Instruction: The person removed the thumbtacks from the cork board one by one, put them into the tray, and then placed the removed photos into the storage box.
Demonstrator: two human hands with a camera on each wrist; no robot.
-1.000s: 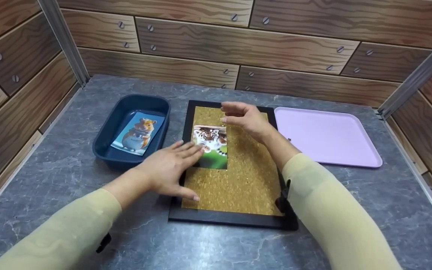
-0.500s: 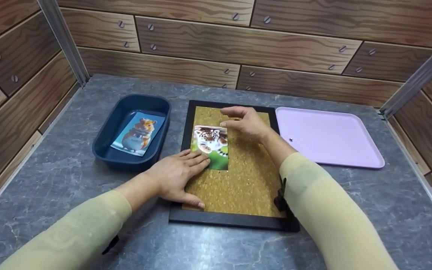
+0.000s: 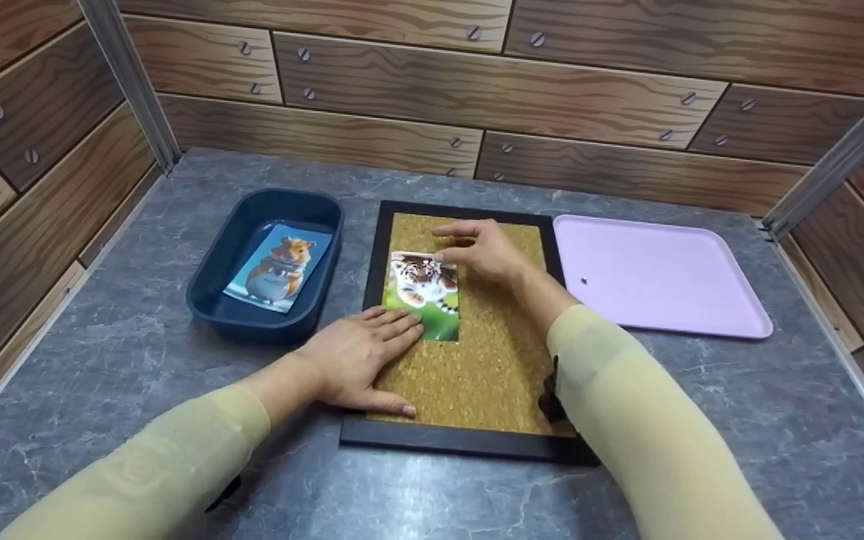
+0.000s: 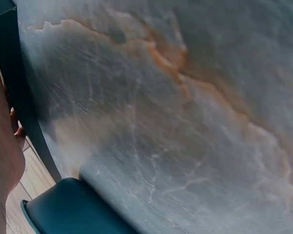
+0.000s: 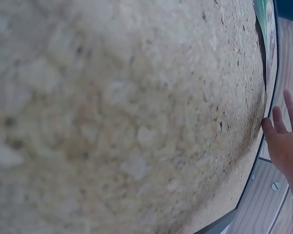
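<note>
A tiger cub picture (image 3: 426,289) lies on the upper left of a black-framed cork board (image 3: 481,375). My left hand (image 3: 353,360) rests flat on the board's left side, its fingers straight over the picture's lower left corner and the thumb stretched out on the cork. At the picture's upper right is my right hand (image 3: 486,253), with the thumb tip by the picture's edge and the fingers loosely extended above. Whether anything tiny sits under that thumb is hidden. In the right wrist view, the right hand (image 5: 285,146) has its fingers spread near the board's edge.
Left of the board stands a dark blue bin (image 3: 203,304) with a hamster picture (image 3: 278,271) in it. A lilac tray (image 3: 664,281) lies on the right, bearing a small shiny piece (image 3: 584,280). Wood-patterned walls (image 3: 372,82) enclose the grey marbled table (image 3: 102,337).
My left hand has moved right and down, settling flat on the picture's lower left. The right hand has come down and slightly left, toward the picture's upper right corner.
</note>
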